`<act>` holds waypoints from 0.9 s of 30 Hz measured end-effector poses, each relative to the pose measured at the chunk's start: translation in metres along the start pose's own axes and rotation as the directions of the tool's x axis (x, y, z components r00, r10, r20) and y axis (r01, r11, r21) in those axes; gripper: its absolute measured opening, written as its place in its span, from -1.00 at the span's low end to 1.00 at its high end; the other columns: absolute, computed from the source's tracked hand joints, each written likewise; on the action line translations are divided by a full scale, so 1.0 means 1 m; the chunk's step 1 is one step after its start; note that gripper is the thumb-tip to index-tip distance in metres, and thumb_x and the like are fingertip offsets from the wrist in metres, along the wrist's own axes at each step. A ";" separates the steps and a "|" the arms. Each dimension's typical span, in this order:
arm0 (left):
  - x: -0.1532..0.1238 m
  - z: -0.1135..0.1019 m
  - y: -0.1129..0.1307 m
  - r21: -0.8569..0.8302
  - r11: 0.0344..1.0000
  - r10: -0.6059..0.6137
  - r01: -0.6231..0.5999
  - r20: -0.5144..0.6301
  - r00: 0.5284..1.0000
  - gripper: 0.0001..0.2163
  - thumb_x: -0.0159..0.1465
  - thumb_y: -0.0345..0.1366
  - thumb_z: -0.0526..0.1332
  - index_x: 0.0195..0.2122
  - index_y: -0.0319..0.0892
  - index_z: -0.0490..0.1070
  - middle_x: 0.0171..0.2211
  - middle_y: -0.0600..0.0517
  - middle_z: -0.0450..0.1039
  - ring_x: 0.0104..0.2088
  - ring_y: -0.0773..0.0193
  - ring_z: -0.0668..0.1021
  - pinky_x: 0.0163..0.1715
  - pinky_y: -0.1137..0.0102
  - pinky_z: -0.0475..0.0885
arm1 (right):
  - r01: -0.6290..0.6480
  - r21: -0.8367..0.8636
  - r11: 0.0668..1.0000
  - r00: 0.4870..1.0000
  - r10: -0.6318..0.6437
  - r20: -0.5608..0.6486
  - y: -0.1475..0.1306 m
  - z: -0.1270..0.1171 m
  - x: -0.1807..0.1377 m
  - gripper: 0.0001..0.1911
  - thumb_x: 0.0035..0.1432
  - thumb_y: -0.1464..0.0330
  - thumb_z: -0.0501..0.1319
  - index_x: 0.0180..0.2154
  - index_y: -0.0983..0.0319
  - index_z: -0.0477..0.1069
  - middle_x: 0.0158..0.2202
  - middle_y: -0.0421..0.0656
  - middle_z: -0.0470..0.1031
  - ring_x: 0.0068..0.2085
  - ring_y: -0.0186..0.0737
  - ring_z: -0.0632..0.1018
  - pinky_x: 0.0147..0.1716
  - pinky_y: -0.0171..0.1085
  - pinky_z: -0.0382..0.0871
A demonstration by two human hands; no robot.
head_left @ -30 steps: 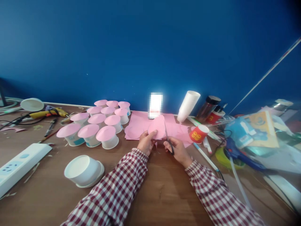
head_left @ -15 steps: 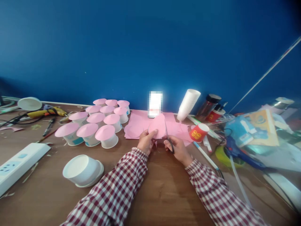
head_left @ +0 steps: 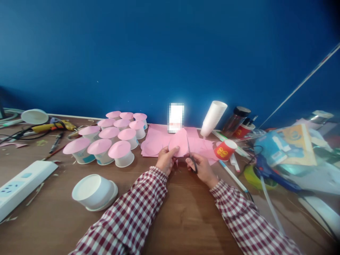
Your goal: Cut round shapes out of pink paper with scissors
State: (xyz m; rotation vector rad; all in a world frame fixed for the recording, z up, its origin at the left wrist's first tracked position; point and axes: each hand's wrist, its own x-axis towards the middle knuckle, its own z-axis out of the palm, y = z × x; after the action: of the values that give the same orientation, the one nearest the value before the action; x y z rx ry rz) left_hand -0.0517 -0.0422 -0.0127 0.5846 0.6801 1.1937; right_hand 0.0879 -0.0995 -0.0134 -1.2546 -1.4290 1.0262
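Between thumb and fingers, my left hand [head_left: 166,160] grips a rounded piece of pink paper [head_left: 179,143]. My right hand [head_left: 202,168] is closed round the dark handles of scissors [head_left: 193,162], whose blades lie along the right edge of that piece. Beneath and behind both hands spread more pink sheets [head_left: 154,132]. To the left stand several white paper cups [head_left: 124,159] in rows, each topped by a shallow pink paper cone [head_left: 119,149].
An upturned white bowl [head_left: 91,189] lies near my left forearm, with a power strip [head_left: 25,184] farther left. Stacked white cups [head_left: 214,117] lean at the back. On the right are a red cup [head_left: 225,150], pens, a blue glue gun [head_left: 278,177] and plastic bags.
The whole view has shifted very slightly. Both hands keep their hold on the paper and the scissors, with no clear movement otherwise.
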 end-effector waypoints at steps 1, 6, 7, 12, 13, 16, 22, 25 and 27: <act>0.000 0.000 0.000 -0.001 1.000 0.000 0.000 -0.001 1.000 -0.74 -0.08 -0.34 0.39 -0.38 -0.34 0.43 -0.59 0.02 0.43 -0.60 0.39 0.45 -0.53 0.47 0.40 | 0.003 -0.002 1.000 1.000 -0.003 -0.003 0.000 0.000 0.000 -0.67 0.11 0.14 0.20 -0.23 0.28 0.38 -0.58 -0.28 0.31 -0.55 -0.38 0.37 -0.57 -0.38 0.24; 0.000 0.000 0.001 0.007 1.000 -0.004 0.004 0.009 1.000 -0.74 -0.08 -0.34 0.39 -0.38 -0.34 0.43 -0.58 0.01 0.43 -0.58 0.36 0.46 -0.56 0.47 0.38 | 0.016 -0.014 1.000 1.000 -0.016 -0.009 0.000 0.001 0.000 -0.68 0.11 0.15 0.20 -0.24 0.29 0.38 -0.58 -0.28 0.32 -0.55 -0.38 0.37 -0.56 -0.38 0.25; 0.000 0.001 0.001 0.005 1.000 -0.005 0.004 0.010 1.000 -0.74 -0.08 -0.34 0.39 -0.39 -0.34 0.43 -0.57 0.00 0.44 -0.57 0.35 0.47 -0.56 0.47 0.38 | 0.016 -0.012 1.000 1.000 -0.016 -0.007 0.000 0.000 0.000 -0.68 0.11 0.15 0.20 -0.23 0.29 0.38 -0.58 -0.28 0.32 -0.54 -0.38 0.37 -0.56 -0.38 0.26; -0.002 0.001 0.001 0.021 1.000 -0.004 0.004 -0.009 1.000 -0.74 -0.08 -0.33 0.39 -0.39 -0.32 0.42 -0.52 -0.03 0.48 -0.54 0.33 0.51 -0.60 0.49 0.36 | 0.016 0.012 1.000 1.000 -0.016 0.012 0.001 0.000 0.000 -0.69 0.11 0.16 0.20 -0.24 0.28 0.38 -0.55 -0.27 0.32 -0.53 -0.38 0.38 -0.53 -0.37 0.28; -0.002 0.001 0.001 0.021 1.000 -0.001 0.001 -0.007 1.000 -0.74 -0.07 -0.33 0.39 -0.39 -0.32 0.42 -0.52 -0.03 0.48 -0.55 0.33 0.51 -0.61 0.50 0.35 | 0.016 0.011 1.000 1.000 -0.017 0.012 0.001 0.000 0.000 -0.69 0.11 0.16 0.20 -0.24 0.28 0.38 -0.55 -0.27 0.32 -0.53 -0.38 0.38 -0.53 -0.37 0.29; -0.002 0.001 0.001 0.025 1.000 0.002 -0.003 0.017 1.000 -0.74 -0.06 -0.32 0.38 -0.38 -0.32 0.41 -0.53 -0.03 0.47 -0.57 0.31 0.51 -0.69 0.51 0.30 | 0.017 -0.005 1.000 1.000 -0.017 0.006 0.001 0.000 0.000 -0.69 0.11 0.15 0.20 -0.25 0.27 0.39 -0.56 -0.28 0.31 -0.53 -0.38 0.38 -0.53 -0.38 0.28; -0.001 0.000 0.000 0.035 0.999 0.003 -0.003 0.012 1.000 -0.73 -0.07 -0.31 0.38 -0.38 -0.32 0.39 -0.54 -0.03 0.47 -0.59 0.30 0.51 -0.74 0.51 0.26 | 0.006 -0.014 1.000 1.000 -0.006 0.002 -0.001 0.000 0.000 -0.67 0.10 0.14 0.20 -0.24 0.28 0.39 -0.57 -0.27 0.32 -0.54 -0.37 0.38 -0.56 -0.37 0.27; -0.001 0.000 0.000 0.040 0.999 -0.001 0.001 0.020 1.000 -0.73 -0.06 -0.31 0.38 -0.37 -0.32 0.40 -0.53 -0.03 0.48 -0.58 0.30 0.51 -0.72 0.51 0.28 | 0.003 -0.027 1.000 1.000 -0.004 -0.006 -0.002 0.001 0.000 -0.66 0.10 0.13 0.20 -0.24 0.28 0.39 -0.57 -0.27 0.33 -0.55 -0.37 0.39 -0.57 -0.37 0.27; -0.001 0.000 0.000 0.038 0.999 -0.003 0.002 0.017 1.000 -0.72 -0.07 -0.31 0.38 -0.37 -0.32 0.40 -0.53 -0.04 0.48 -0.57 0.30 0.51 -0.71 0.51 0.29 | 0.001 -0.032 0.999 1.000 -0.002 -0.011 -0.002 0.000 0.000 -0.65 0.09 0.12 0.20 -0.24 0.28 0.40 -0.58 -0.27 0.32 -0.55 -0.37 0.38 -0.58 -0.38 0.27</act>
State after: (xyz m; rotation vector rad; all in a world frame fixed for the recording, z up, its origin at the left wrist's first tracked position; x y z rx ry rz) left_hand -0.0519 -0.0432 -0.0128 0.6253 0.6902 1.1741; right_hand 0.0870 -0.1000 -0.0113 -1.2799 -1.4431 0.9979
